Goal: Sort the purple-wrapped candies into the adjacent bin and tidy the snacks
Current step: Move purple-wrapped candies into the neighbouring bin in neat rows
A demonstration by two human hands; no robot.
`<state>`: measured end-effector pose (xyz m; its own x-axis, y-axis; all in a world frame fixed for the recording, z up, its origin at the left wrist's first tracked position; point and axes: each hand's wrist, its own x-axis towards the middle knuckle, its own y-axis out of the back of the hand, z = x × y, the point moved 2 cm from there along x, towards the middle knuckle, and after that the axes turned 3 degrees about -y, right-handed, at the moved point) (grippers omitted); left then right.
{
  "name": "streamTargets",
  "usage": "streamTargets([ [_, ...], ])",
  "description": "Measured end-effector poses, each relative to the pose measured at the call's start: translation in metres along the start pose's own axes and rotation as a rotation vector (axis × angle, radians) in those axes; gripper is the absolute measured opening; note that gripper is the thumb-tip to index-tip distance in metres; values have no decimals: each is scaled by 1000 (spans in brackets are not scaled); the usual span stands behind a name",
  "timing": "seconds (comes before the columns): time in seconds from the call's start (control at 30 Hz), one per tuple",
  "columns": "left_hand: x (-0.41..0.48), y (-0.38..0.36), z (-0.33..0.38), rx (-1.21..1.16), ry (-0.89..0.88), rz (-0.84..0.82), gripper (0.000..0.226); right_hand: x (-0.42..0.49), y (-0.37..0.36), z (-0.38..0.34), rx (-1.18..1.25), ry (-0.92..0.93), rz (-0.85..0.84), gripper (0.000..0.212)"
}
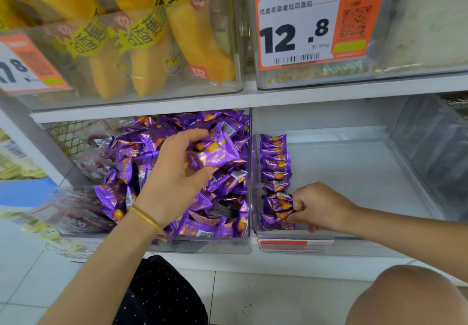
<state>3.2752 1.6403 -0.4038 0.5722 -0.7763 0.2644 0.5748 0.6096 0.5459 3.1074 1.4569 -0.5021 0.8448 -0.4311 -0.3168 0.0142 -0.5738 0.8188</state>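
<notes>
A clear left bin (202, 247) on the lower shelf holds a loose heap of purple-wrapped candies (141, 144). My left hand (174, 170) is over the heap and grips a few purple candies (215, 152) between thumb and fingers. The adjacent right bin (367, 167) has a neat row of purple candies (274, 165) standing along its left wall. My right hand (319, 205) is inside that bin at the near end of the row, its fingers pinching the front purple candy (277, 205).
Clear packs with dark snacks (88, 170) lie at the left side of the left bin. Above, a shelf carries bins of yellow-wrapped bread (141, 46) and a price tag reading 12.8 (296, 28). My knee (410, 299) and tiled floor are below.
</notes>
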Motion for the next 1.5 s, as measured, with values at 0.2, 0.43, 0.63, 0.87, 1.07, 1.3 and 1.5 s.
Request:
streamTargets([
  [0.2,31,-11,12,238,-78,24,33,0,-1,1,45,-19,-10,29],
  [0.43,29,-30,11,472,-224,-212,27,-1,-1,-1,30,-24,-11,29],
  [0.63,25,-37,7,590,-179,-267,29,-1,0,-1,43,-28,-11,28],
  [0.87,31,-38,12,274,25,-238,26,-1,0,0,55,-21,-12,29],
  [1.07,35,-43,10,-12,253,-198,22,-1,-1,0,39,-24,-13,30],
  [1.3,30,-43,16,-132,263,-259,14,0,-1,0,46,-29,-7,31],
  [1.5,14,-41,45,69,-42,-76,25,-2,0,-1,88,-35,-8,33],
])
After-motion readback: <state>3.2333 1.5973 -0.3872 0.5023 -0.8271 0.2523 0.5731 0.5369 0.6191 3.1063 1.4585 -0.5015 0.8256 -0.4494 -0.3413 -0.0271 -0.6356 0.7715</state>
